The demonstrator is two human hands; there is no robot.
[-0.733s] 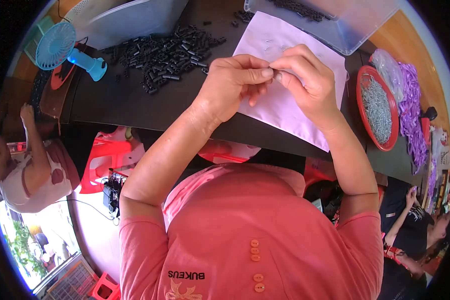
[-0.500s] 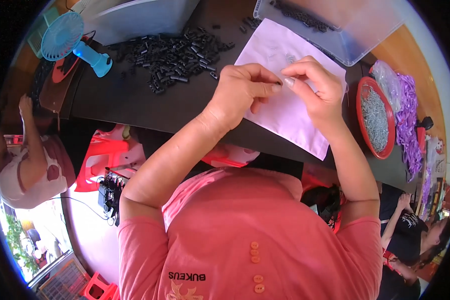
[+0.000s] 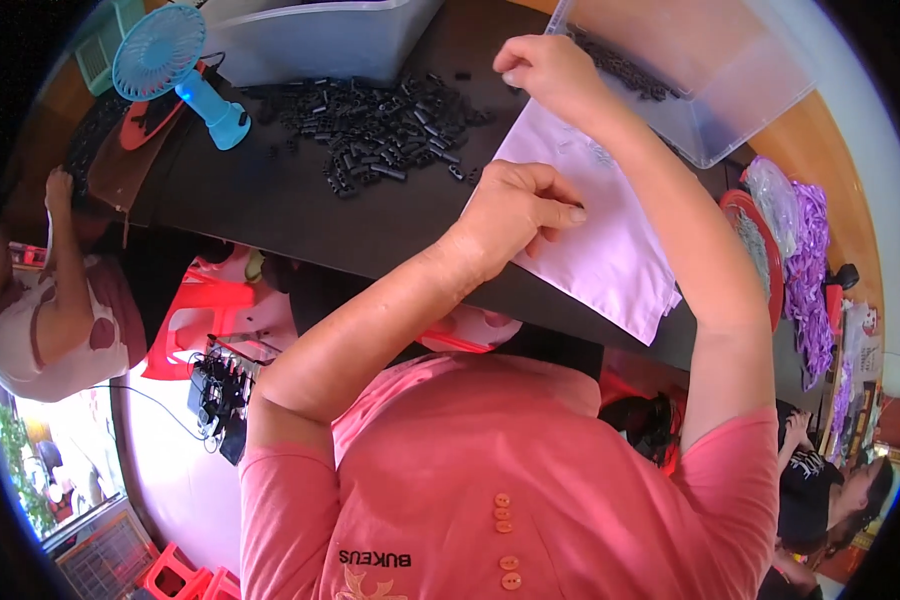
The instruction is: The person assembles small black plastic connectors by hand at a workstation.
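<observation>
My left hand point(image 3: 525, 212) hovers over the near left part of a pink cloth point(image 3: 610, 250), thumb and fingers pinched. A tiny dark bit shows at its fingertips, too small to name. Farther off, my right hand point(image 3: 548, 72) is above the cloth's far corner, beside the clear bin, fingers curled in against the thumb; what they hold, if anything, is hidden. A few small metal pieces point(image 3: 600, 155) lie on the cloth, next to my right forearm. Left of the cloth spreads a heap of small black plastic parts point(image 3: 390, 130).
A grey bin point(image 3: 310, 45) and a clear plastic bin point(image 3: 740, 90) with black parts stand at the back. A blue fan point(image 3: 220, 115) is at left. My right forearm partly covers a red bowl point(image 3: 775, 260) of metal pieces, near purple straps point(image 3: 810, 270). Other people sit on both sides.
My right hand has moved from beside my left fingertips to the far left, beyond the cloth's far corner. My left hand stays pinched, slightly nearer and to the right in view.
</observation>
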